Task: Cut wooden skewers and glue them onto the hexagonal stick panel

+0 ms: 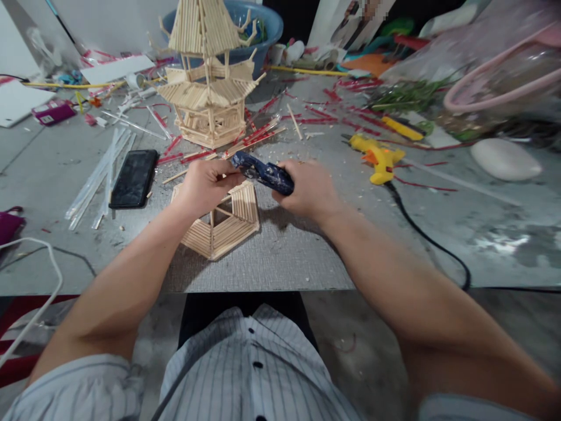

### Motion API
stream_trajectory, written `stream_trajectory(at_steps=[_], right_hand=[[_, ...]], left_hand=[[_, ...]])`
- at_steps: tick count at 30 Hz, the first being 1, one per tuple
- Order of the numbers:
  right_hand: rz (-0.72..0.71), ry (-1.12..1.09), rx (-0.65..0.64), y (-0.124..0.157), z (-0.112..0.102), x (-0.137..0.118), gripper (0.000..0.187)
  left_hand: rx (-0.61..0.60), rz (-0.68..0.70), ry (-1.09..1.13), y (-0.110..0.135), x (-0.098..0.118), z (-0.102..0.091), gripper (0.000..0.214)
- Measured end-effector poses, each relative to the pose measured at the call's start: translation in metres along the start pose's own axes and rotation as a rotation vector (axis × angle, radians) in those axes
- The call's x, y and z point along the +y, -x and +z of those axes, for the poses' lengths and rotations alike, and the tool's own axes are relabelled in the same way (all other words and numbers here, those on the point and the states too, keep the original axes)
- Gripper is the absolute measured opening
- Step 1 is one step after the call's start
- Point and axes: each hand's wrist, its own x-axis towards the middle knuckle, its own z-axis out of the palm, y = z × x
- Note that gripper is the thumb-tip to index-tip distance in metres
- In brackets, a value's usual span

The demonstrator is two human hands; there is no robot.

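My right hand [307, 187] is wrapped round a dark blue hand tool [263, 172] with pale smears on it; its exact kind does not show. The tool's far end reaches left to the fingers of my left hand [204, 184], which are pinched together. What they hold, if anything, is hidden. Beneath my left hand, flat on the table, lies a polygonal frame of thin wooden sticks [234, 231] with openings in its middle. Part of it is covered by that hand. Behind stands a tiered pagoda model [210, 93] built of the same pale sticks.
A black phone [134, 178] and clear glue sticks [99, 175] lie to the left. At right are a yellow glue gun [377, 156] with a black cord and a white rounded object [506, 159]. Red scraps litter the table before a blue basin [269, 29].
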Motion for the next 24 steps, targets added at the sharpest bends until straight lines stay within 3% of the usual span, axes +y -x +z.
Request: stream_trajectory(at_steps=[24], right_hand=[[0.069,0.099,-0.018,0.001,-0.004,-0.005,0.019]], left_hand=[[0.022,-0.050,-0.012,0.001,0.010,0.002,0.011]])
